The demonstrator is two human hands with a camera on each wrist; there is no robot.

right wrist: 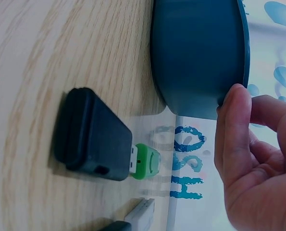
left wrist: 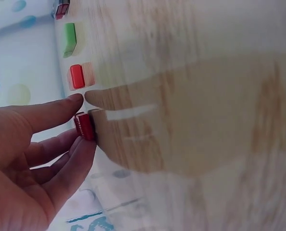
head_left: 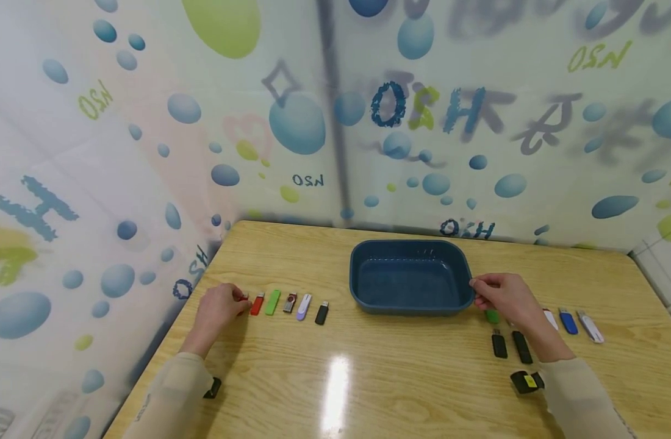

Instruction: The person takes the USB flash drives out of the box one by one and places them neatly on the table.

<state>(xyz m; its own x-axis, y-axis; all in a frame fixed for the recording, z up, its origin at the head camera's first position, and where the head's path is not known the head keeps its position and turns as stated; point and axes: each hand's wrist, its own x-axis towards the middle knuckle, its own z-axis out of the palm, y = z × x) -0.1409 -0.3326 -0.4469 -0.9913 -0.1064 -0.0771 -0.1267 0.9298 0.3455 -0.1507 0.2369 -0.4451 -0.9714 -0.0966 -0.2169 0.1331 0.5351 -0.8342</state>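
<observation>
My left hand [head_left: 219, 311] is at the table's left side, thumb and fingers either side of a small dark red USB stick [left wrist: 86, 126]. In the left wrist view a gap shows between the thumb tip and that stick, and the fingertips are right at its lower end. A bright red USB stick [head_left: 257, 303] lies beside the thumb. My right hand [head_left: 507, 297] pinches the right rim of a dark blue rectangular basin [head_left: 407, 308] between thumb and fingers. Under that hand lie a green USB stick [right wrist: 148, 161] and a black one [right wrist: 97, 139].
Right of the left hand, a row holds a green stick [head_left: 272, 302], a brown-and-silver one [head_left: 290, 303], a lilac-white one [head_left: 304, 307] and a black one [head_left: 321, 313]. Blue [head_left: 568, 321] and silver [head_left: 590, 327] sticks lie far right. Patterned cloth [head_left: 291, 201] hangs behind the table.
</observation>
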